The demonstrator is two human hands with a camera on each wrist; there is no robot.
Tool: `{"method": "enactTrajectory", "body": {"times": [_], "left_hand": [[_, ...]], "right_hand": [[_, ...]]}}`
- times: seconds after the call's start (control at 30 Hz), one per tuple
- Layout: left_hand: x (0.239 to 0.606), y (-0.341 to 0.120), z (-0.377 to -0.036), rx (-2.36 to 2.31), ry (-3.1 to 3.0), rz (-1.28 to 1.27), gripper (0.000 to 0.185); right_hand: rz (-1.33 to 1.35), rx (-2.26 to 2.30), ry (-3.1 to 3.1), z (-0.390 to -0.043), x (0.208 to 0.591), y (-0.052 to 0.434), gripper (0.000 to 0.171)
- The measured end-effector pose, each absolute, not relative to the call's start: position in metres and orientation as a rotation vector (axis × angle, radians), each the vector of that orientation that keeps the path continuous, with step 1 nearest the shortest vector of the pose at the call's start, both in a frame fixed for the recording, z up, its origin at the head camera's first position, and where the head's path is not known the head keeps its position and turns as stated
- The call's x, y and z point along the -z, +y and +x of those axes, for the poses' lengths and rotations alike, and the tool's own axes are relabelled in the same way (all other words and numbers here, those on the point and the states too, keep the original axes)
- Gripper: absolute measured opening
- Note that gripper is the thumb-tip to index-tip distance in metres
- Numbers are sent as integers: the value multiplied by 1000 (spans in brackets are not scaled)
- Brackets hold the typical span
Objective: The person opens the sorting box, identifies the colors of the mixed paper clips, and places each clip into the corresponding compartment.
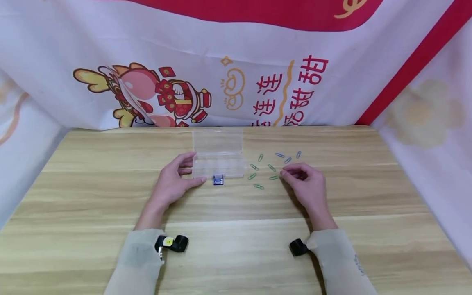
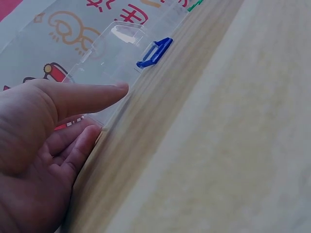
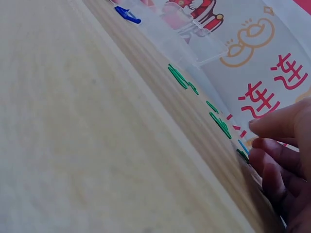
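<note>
A clear plastic box (image 1: pixel 217 164) with a blue latch (image 1: pixel 218 180) at its front stands with its transparent lid (image 1: pixel 217 141) raised behind. My left hand (image 1: pixel 175 176) holds the box's left end, thumb along the front edge and fingers at the far left side. To the right of the box lie several green paper clips (image 1: pixel 254 167). My right hand (image 1: pixel 306 182) is beside the nearest green paper clip (image 1: pixel 273 178), fingers bent, with a small gap between thumb and forefinger in the right wrist view. No clip shows between those fingertips.
Behind the green clips, blue paper clips (image 1: pixel 280 155) lie on the wooden table (image 1: pixel 236 246). A printed white and red cloth (image 1: pixel 228 41) hangs along the table's far edge, close behind the raised lid. More cloth (image 1: pixel 424 119) hangs at the right side.
</note>
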State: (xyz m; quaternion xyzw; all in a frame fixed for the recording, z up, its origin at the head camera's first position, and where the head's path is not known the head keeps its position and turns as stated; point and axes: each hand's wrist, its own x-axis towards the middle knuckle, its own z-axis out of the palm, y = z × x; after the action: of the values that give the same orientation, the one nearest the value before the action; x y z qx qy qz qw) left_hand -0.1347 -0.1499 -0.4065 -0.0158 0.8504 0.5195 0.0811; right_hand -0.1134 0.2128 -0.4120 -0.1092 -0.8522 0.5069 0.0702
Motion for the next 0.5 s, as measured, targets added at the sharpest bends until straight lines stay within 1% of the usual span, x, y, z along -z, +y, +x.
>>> {"method": "enactTrajectory", "body": {"times": [0.27,0.5], "left_hand": [[405,-150,-136,-1552,2538,-31,84],[407,-149,-136,-1542,2543,-35,84]], "right_hand": [[-108,-1363,-2686,-114,414,214,17],[-21,-1261,-2738,-114,416,215,17]]}}
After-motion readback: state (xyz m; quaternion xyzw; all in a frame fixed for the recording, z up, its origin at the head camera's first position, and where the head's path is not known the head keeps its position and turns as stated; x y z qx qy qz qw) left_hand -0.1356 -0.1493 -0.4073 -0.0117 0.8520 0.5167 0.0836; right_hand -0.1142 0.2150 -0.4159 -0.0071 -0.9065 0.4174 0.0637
